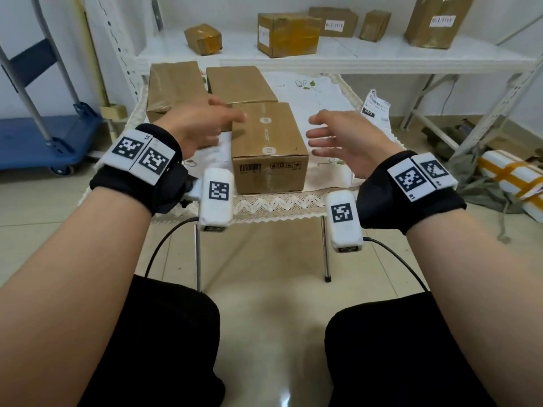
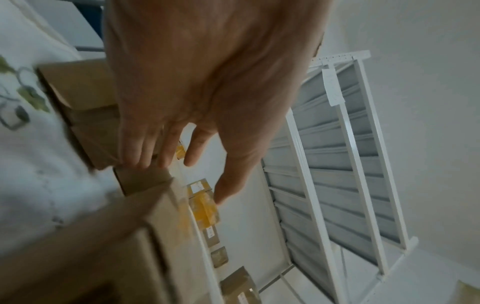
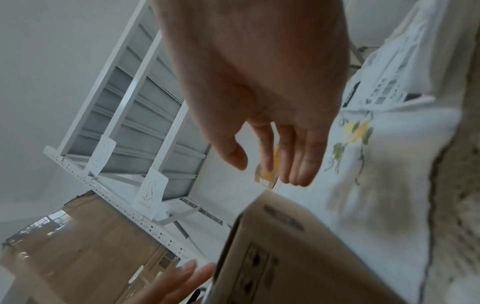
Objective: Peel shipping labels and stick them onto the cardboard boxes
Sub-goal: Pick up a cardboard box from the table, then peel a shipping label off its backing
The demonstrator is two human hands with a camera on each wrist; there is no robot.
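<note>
A plain cardboard box stands at the near edge of the small table, with a barcode on its front face. My left hand hovers at its left top edge, fingers loose and empty. To the right of the box my right hand is held open, palm toward its side, apart from it. A sheet of shipping labels lies at the table's far right edge. The near box shows blurred in both wrist views.
Two more brown boxes lie behind the near one. A white shelf behind the table carries several taped boxes, some with labels. A blue hand truck stands at the left; wrapped parcels lie on the floor at the right.
</note>
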